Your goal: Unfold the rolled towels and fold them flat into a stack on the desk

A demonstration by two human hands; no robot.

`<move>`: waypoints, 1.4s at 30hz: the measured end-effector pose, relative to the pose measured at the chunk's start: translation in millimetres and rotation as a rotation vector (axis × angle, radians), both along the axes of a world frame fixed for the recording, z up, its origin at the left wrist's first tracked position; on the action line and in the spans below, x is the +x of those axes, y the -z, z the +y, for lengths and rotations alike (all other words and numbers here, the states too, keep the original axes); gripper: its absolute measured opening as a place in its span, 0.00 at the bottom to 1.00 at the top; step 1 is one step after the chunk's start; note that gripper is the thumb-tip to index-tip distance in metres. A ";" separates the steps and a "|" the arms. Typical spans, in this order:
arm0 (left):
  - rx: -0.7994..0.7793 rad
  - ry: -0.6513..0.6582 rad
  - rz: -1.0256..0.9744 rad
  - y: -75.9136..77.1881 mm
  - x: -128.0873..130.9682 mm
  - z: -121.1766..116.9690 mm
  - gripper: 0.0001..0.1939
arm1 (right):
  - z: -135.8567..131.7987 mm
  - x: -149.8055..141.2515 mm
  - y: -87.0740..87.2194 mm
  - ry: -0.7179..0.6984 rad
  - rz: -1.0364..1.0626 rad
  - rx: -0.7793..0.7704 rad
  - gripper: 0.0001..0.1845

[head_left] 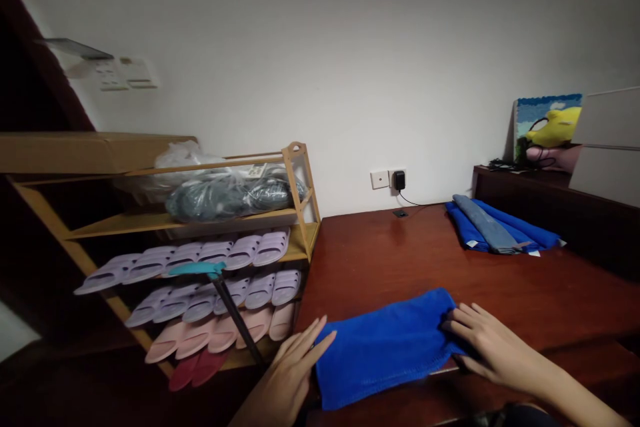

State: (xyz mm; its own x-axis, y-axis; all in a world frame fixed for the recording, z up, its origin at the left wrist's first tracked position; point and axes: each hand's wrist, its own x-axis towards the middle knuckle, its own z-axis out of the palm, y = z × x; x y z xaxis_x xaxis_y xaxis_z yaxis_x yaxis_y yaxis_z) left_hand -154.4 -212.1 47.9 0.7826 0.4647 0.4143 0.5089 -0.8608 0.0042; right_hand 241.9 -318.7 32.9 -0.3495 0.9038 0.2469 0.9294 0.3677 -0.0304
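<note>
While cloth (385,347) lies on table (370,253), rack (125,223) stands alongside.

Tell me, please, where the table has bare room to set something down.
The widest bare patch of the table lies between the blue cloth, the folded cloths and the wall; it runs on between the right hand and the folded cloths. The near edge is crowded by the blue cloth, left hand and right hand.

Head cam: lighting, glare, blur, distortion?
Head view: dim, uneven light, near-black patches at left; soft sheen on the reddish-brown wooden tabletop. Head view: white rectangular wall plates, upper left, look smeared; bright blue rectangular fabric cloth is sharper, stitched edge readable. Head view: tan wooden shoe rack leans, probably wide-angle stretch or camera tilt.
</note>
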 end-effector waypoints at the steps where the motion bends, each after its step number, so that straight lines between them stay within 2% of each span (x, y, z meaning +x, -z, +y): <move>1: 0.028 -0.004 0.008 -0.8 0.2 -7.2 0.37 | -2.8 2.5 3.2 -0.005 0.007 0.010 0.23; 4: 0.040 0.010 0.068 0.8 11.6 -25.4 0.39 | -8.2 7.3 13.1 -0.014 0.023 0.058 0.27; 6: 0.018 0.038 0.137 7.6 23.4 -31.1 0.41 | -10.4 7.9 20.7 -0.020 0.026 0.099 0.29; 10: 0.060 0.047 0.138 24.6 34.3 -29.3 0.40 | -18.2 9.4 39.1 -0.016 -0.001 0.155 0.26; 14: 0.067 0.144 0.083 24.4 25.6 -23.2 0.41 | -30.2 15.2 49.7 -0.032 -0.065 0.151 0.26; 19: 0.092 0.234 0.080 17.7 16.8 -15.5 0.39 | -34.5 19.4 42.8 -0.011 -0.055 0.127 0.25; 25: 0.044 0.168 -0.018 19.1 16.5 -10.4 0.34 | -31.6 20.9 30.3 -0.036 -0.017 0.155 0.25; 29: 0.034 0.187 -0.060 6.8 18.3 -5.3 0.34 | -26.9 19.3 21.9 -0.044 0.097 0.234 0.23; 33: -0.051 0.199 -0.205 -16.3 27.2 7.9 0.26 | -1.2 24.0 5.7 -0.075 0.219 0.349 0.16; 36: -0.228 0.064 -0.324 -34.0 41.4 30.1 0.17 | 37.6 31.5 -14.2 -0.043 0.255 0.393 0.13; 39: -0.463 -0.051 -0.419 -42.5 57.8 63.7 0.11 | 86.8 35.0 -33.5 0.100 0.219 0.259 0.13; 42: -0.557 -0.115 -0.392 -36.4 69.3 99.4 0.11 | 131.7 30.9 -40.5 0.214 0.136 0.135 0.12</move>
State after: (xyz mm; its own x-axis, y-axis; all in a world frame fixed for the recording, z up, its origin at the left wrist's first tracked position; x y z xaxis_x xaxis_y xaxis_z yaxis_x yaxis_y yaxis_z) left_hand -85.0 -112.7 84.3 0.5566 0.7614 0.3324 0.4673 -0.6177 0.6325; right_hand 272.8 -187.1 73.5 -0.1097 0.9095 0.4010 0.9772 0.1725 -0.1240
